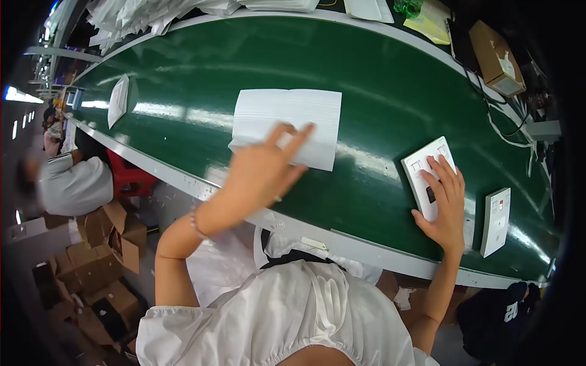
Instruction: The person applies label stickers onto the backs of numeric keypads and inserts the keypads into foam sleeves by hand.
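Observation:
A folded white paper sheet [287, 107] with fine parallel lines or creases lies on the green tabletop in front of me. Over its lower part is my left hand [268, 165], somewhat blurred, fingers apart and nothing visible in them. To the right, my right hand [444, 198] lies on a flat white box [421, 177] with printed outlines and a dark patch. Its fingers are spread across the box's face, while the thumb points left by the near end. A second white box [495, 222] with a small red mark lies further right.
At the table's left end lies a white packet [118, 101]. White bags [137, 18] are heaped behind the far edge. A cardboard box [497, 58] and cables stand at the back right. Another person [76, 183] sits at left, near open cartons [97, 274] on the floor.

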The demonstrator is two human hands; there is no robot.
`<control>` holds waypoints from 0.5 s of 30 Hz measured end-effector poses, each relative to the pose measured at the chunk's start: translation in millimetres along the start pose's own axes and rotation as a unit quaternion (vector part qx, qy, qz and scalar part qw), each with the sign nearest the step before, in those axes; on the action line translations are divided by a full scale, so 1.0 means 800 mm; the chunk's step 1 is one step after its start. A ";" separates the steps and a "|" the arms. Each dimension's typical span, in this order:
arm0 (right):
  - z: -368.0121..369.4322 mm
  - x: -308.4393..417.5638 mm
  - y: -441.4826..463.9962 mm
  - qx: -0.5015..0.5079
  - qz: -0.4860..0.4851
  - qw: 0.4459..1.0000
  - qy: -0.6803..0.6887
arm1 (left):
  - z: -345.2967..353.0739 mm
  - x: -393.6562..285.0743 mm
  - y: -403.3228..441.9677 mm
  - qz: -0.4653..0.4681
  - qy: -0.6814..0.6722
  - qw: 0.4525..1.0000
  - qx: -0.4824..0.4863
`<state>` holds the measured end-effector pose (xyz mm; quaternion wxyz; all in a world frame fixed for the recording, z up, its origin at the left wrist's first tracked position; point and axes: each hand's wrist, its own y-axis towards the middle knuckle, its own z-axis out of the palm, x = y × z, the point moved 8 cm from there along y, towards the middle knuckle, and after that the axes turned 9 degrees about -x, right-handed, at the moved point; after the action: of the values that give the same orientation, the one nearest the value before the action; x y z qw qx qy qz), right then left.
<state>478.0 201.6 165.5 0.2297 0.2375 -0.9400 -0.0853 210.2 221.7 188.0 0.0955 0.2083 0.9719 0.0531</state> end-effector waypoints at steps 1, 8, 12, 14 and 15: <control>-0.001 -0.006 -0.005 -0.007 0.014 1.000 0.000 | -0.011 0.025 0.002 -0.026 0.001 1.000 -0.018; -0.010 -0.012 -0.009 -0.033 0.050 0.998 0.025 | 0.018 0.098 -0.020 -0.008 0.034 0.999 0.004; -0.014 -0.007 -0.010 -0.030 0.021 0.999 -0.002 | -0.004 0.087 -0.010 -0.173 0.034 0.984 0.009; -0.021 -0.011 -0.010 -0.046 0.073 0.990 0.116 | -0.032 0.066 0.008 -0.150 0.051 0.982 -0.106; -0.022 -0.011 -0.008 -0.053 0.096 0.978 0.175 | -0.044 0.056 0.014 -0.140 0.061 0.975 -0.163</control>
<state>496.1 199.3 175.8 0.4104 0.1448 -0.8976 -0.0695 167.3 248.4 216.4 0.0748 0.0478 0.9737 0.2099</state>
